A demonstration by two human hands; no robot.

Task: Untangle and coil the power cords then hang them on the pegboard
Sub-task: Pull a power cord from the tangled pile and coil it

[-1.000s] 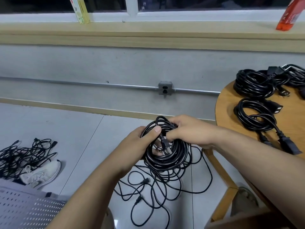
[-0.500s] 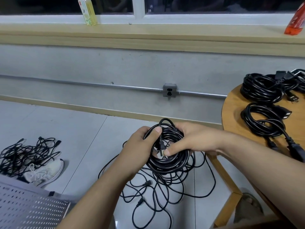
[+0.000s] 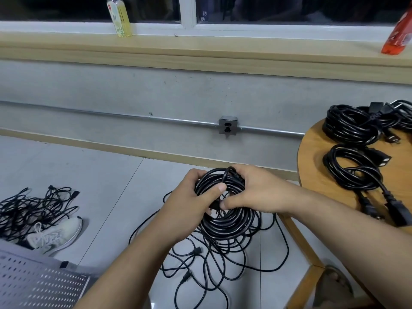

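Right hand (image 3: 256,192) had slid down off the top of the coil of black power cord (image 3: 229,221). Its fingers (image 3: 225,205) were now curled into the coil's open centre, apparently pinching the small black plug end (image 3: 214,205) there. Left hand (image 3: 191,204) kept its grip on the coil's left side, thumb pressed across the front strands; the other fingers were hidden behind, presumably wrapped round. Coil stayed in the air at near centre, above the tiled floor, its face turned toward the camera.

Judgement: the free end was being tucked or wound through the loops to lock the bundle, so this cord's coiling looked close to done.

Work left was plain:
- loose black cords (image 3: 211,259) sprawled on the floor directly under the coil
- second black tangle (image 3: 33,208) at far left, beside a white sneaker (image 3: 55,235)
- finished black coils (image 3: 352,170) on the round wooden counter (image 3: 312,157) at right
- grey perforated metal pegboard (image 3: 40,284) at near left, with no cord seen on it

Hanging not yet begun.
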